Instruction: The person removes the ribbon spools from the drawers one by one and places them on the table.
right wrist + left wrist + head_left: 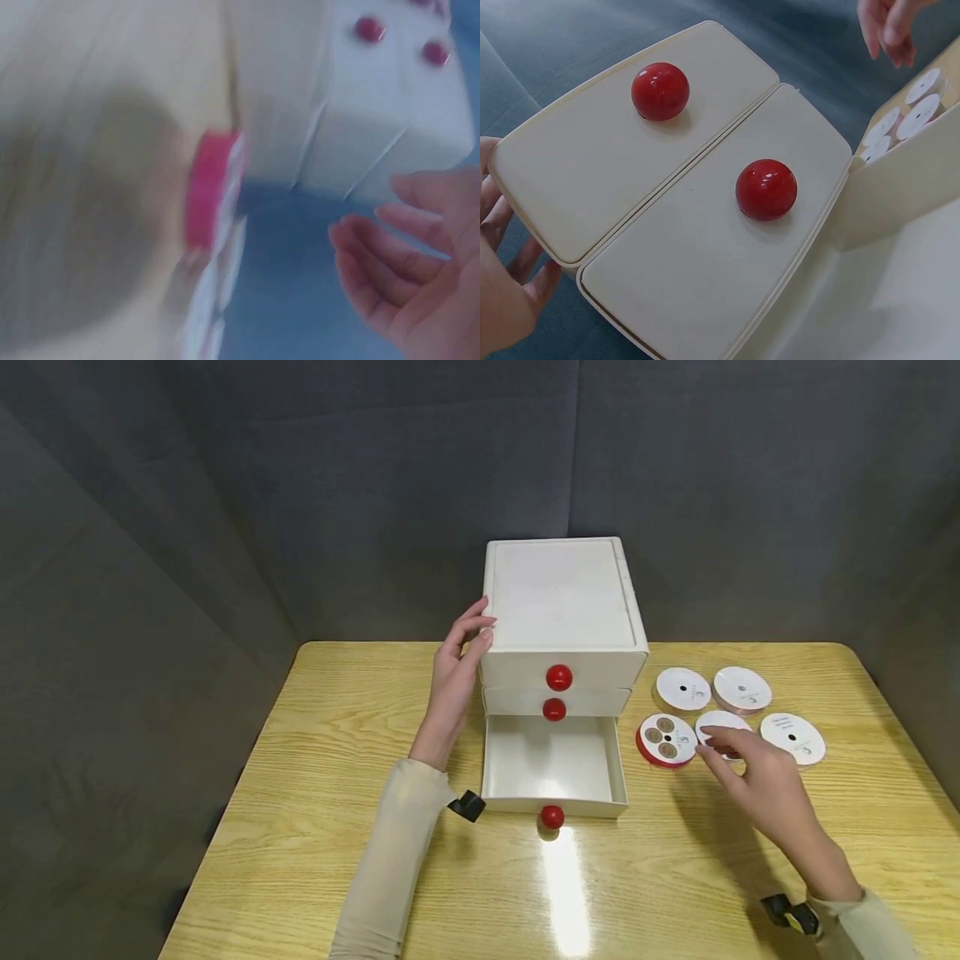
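A white drawer unit (pixel 557 593) with red knobs stands at the middle of the table. Its bottom drawer (pixel 551 758) is pulled out, with nothing inside; the upper two are closed. My left hand (pixel 456 672) rests on the unit's left side, fingertips over the top edge. To the right of the unit, my right hand (pixel 765 777) hovers above the ribbon spools, fingers loosely bent and holding nothing. Nearest its fingertips are a spool of red ribbon (pixel 666 741) and a white-faced spool (pixel 722 723), which the hand partly covers in the head view.
Two more spools, a left one (pixel 682 689) and a right one (pixel 742 689), lie in the back row. Another spool (pixel 792 738) lies at the right of the front row. The wooden table (pixel 345 760) meets a dark cloth backdrop (pixel 375 510) behind.
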Tool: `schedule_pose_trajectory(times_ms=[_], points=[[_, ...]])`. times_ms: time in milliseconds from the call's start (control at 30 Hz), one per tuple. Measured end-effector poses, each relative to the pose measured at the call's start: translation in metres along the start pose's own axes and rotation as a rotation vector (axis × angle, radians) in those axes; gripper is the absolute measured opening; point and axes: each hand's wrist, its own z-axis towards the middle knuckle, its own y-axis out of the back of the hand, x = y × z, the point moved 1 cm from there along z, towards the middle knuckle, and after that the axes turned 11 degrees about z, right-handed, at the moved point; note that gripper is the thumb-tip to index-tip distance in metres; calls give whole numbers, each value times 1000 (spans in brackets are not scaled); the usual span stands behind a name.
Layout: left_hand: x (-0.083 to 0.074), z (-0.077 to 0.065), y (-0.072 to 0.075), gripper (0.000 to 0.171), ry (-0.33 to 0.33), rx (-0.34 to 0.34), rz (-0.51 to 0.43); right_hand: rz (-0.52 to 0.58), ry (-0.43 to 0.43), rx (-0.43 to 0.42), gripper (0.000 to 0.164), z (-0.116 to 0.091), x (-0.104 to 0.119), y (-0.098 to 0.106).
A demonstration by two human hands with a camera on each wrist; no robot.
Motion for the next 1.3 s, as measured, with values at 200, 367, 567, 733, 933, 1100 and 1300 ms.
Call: schedule_pose_trajectory(times_ms=[200, 367, 567, 733, 933, 1100, 1300], points=[[0, 0, -1, 28, 0, -4, -4, 156, 130, 129, 18, 5, 47, -18], [0, 0, -1, 28, 2, -1, 4, 320, 241, 264, 20, 1, 73, -41], [1, 0, -1, 28, 0, 7, 4, 346, 346, 363, 18, -4, 92, -70], [1, -1, 0, 28, -5, 4, 9, 293, 331, 493, 31, -7, 100, -90], [0, 0, 0, 28, -7, 5, 4, 211, 310, 529, 26, -8, 106, -110], [1, 0, -1, 28, -5, 8, -1, 181, 253, 511, 19, -9, 111, -119], [0, 0, 0, 27, 1, -3, 8, 154, 237, 490, 20, -9, 114, -124]])
